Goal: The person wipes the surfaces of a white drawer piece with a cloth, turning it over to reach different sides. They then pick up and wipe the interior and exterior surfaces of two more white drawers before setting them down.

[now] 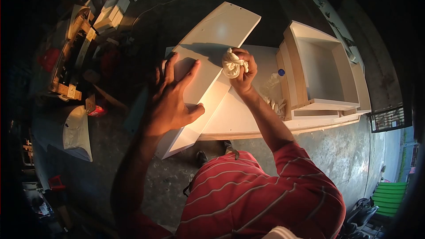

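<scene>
A long white board (pixel 223 22) lies at a slant across a white work surface (pixel 234 114). My left hand (pixel 170 99) rests on or just over the board's left part, fingers spread, nothing held. Bunched in my right hand (pixel 245 71) is a cream cloth (pixel 232 65), at the board's right edge. Whether the cloth touches the board cannot be told. Right of that hand a clear bottle with a blue cap (pixel 281 72) lies by some crumpled cloth (pixel 276 107).
White drawer boxes (pixel 325 68) stand at the right end of the surface. A wooden frame (pixel 73 57), stacked boards (pixel 111 14) and a curved white piece (pixel 76 132) are at the left. A green slatted chair (pixel 390 198) stands at the lower right.
</scene>
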The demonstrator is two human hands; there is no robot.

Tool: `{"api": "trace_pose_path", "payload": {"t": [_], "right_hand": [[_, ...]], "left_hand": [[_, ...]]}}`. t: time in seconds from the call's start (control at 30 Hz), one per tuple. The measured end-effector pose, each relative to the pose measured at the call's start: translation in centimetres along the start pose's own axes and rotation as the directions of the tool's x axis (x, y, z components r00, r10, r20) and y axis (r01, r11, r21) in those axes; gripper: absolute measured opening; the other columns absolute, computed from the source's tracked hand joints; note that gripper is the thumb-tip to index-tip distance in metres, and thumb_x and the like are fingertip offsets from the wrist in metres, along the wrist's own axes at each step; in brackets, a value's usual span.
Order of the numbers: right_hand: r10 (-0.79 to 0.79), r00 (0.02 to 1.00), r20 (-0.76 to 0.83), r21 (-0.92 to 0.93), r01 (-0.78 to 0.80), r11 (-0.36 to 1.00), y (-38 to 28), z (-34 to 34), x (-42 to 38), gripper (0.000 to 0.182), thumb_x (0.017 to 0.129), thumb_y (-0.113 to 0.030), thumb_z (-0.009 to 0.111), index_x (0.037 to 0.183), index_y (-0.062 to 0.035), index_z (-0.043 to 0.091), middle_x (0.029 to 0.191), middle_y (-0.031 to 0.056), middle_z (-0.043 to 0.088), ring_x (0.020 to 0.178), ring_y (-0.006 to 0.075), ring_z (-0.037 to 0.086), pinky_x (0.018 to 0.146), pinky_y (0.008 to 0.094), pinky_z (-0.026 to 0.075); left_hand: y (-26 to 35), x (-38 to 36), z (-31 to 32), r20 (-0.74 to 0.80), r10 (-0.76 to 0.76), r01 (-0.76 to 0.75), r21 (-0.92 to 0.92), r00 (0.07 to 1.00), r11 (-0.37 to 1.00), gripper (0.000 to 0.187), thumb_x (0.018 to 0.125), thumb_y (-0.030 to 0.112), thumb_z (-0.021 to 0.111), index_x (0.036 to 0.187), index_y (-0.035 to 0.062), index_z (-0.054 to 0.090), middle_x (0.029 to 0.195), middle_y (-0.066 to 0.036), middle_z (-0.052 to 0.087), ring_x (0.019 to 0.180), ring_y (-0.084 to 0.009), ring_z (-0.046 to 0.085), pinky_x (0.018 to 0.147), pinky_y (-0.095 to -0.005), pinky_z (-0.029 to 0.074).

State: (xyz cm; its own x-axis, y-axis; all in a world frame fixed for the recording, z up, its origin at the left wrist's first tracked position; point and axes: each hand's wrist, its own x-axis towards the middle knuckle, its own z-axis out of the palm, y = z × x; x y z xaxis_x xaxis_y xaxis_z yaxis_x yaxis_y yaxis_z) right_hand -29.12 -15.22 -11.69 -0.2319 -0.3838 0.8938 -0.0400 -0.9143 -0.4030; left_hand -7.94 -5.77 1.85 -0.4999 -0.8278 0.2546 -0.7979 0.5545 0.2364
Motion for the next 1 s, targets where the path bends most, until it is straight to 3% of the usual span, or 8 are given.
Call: {"api": "trace_pose_path", "payload": {"t": [0.37, 0.47, 0.53, 0.67, 0.73, 0.8, 0.93, 1.0], "right_hand": [[0.334, 0.804, -0.492, -0.048, -0.408, 0.912, 1.0, -5.7, 5.1, 0.018, 0.100, -0.015, 0.047, 0.103, -0.0012, 0.059, 0.087, 0.0039, 0.063, 0.076, 0.0097, 0.060, 0.068, 0.0222, 0.050], [0.393, 0.899, -0.193, -0.225, -0.431, 0.874, -1.8, -3.3, 6.9, 0.020, 0.096, -0.019, 0.057, 0.101, -0.0001, 0.062, 0.086, 0.0049, 0.065, 0.072, 0.0150, 0.062, 0.065, 0.0285, 0.051], [0.318, 0.932, 0.175, -0.669, -0.125, 0.733, -2.2, -3.9, 8.3, 0.013, 0.088, -0.012, 0.063, 0.095, -0.0003, 0.065, 0.084, 0.0109, 0.065, 0.071, 0.0239, 0.064, 0.065, 0.0328, 0.052], [0.133, 0.935, 0.330, -0.566, 0.083, 0.821, -3.7, -2.6, 6.2, 0.012, 0.079, -0.006, 0.065, 0.090, -0.0006, 0.065, 0.079, 0.0135, 0.063, 0.071, 0.0287, 0.064, 0.063, 0.0354, 0.052], [0.180, 0.931, 0.319, -0.567, 0.035, 0.823, -4.3, -2.2, 6.0, 0.011, 0.079, -0.005, 0.064, 0.089, -0.0007, 0.065, 0.079, 0.0128, 0.062, 0.071, 0.0278, 0.064, 0.062, 0.0356, 0.052], [0.202, 0.922, 0.330, -0.551, 0.014, 0.834, -3.0, -3.3, 6.9, 0.011, 0.084, -0.008, 0.058, 0.091, -0.0010, 0.063, 0.078, 0.0139, 0.063, 0.067, 0.0309, 0.061, 0.086, 0.0418, 0.050], [0.256, 0.959, 0.123, -0.404, -0.187, 0.895, -1.2, -3.8, 5.3, 0.010, 0.089, -0.011, 0.060, 0.086, -0.0014, 0.063, 0.074, 0.0092, 0.058, 0.062, 0.0204, 0.053, 0.060, 0.0315, 0.045], [0.146, 0.970, 0.195, -0.364, -0.067, 0.929, -3.3, -2.0, 3.7, 0.013, 0.091, -0.014, 0.060, 0.088, -0.0012, 0.064, 0.074, 0.0077, 0.056, 0.066, 0.0191, 0.054, 0.061, 0.0309, 0.044]], "left_hand": [[-0.3, 0.0, 0.3, -0.012, 0.023, -0.023, -0.013, 1.000, 1.000, 0.089, 0.063, 0.029, 0.075, 0.144, 0.0135, 0.042, 0.144, -0.028, 0.026, 0.130, -0.0463, 0.030, 0.110, -0.0561, 0.023], [0.1, -0.1, 0.1, 0.028, -0.022, 0.023, -0.026, 0.999, 0.999, 0.091, 0.064, 0.028, 0.075, 0.146, 0.0190, 0.039, 0.150, -0.023, 0.022, 0.138, -0.0448, 0.023, 0.113, -0.0584, 0.017], [-0.1, -0.1, 0.0, 0.019, -0.010, 0.010, -0.040, 1.000, 0.999, 0.090, 0.064, 0.027, 0.075, 0.146, 0.0189, 0.039, 0.149, -0.024, 0.022, 0.138, -0.0456, 0.023, 0.113, -0.0582, 0.017], [-0.1, 0.0, -0.2, 0.037, -0.024, 0.025, -0.036, 0.999, 0.999, 0.090, 0.064, 0.027, 0.075, 0.146, 0.0187, 0.039, 0.150, -0.024, 0.021, 0.138, -0.0450, 0.023, 0.113, -0.0578, 0.017], [-0.3, -0.1, -0.1, 0.021, -0.011, 0.011, -0.025, 1.000, 1.000, 0.090, 0.064, 0.026, 0.075, 0.146, 0.0180, 0.039, 0.149, -0.024, 0.022, 0.138, -0.0443, 0.024, 0.113, -0.0574, 0.017], [-0.3, -0.1, 0.0, 0.021, -0.008, 0.008, -0.034, 1.000, 0.999, 0.090, 0.064, 0.026, 0.075, 0.146, 0.0177, 0.039, 0.149, -0.024, 0.023, 0.137, -0.0439, 0.024, 0.113, -0.0572, 0.017], [0.2, 0.0, 0.2, 0.009, -0.014, 0.014, -0.013, 1.000, 1.000, 0.089, 0.063, 0.026, 0.075, 0.145, 0.0170, 0.040, 0.147, -0.024, 0.025, 0.137, -0.0430, 0.025, 0.112, -0.0570, 0.018], [-0.2, 0.1, -0.1, 0.007, -0.007, 0.007, -0.021, 1.000, 1.000, 0.090, 0.063, 0.026, 0.075, 0.145, 0.0170, 0.040, 0.148, -0.024, 0.024, 0.137, -0.0429, 0.025, 0.112, -0.0570, 0.018]]}}
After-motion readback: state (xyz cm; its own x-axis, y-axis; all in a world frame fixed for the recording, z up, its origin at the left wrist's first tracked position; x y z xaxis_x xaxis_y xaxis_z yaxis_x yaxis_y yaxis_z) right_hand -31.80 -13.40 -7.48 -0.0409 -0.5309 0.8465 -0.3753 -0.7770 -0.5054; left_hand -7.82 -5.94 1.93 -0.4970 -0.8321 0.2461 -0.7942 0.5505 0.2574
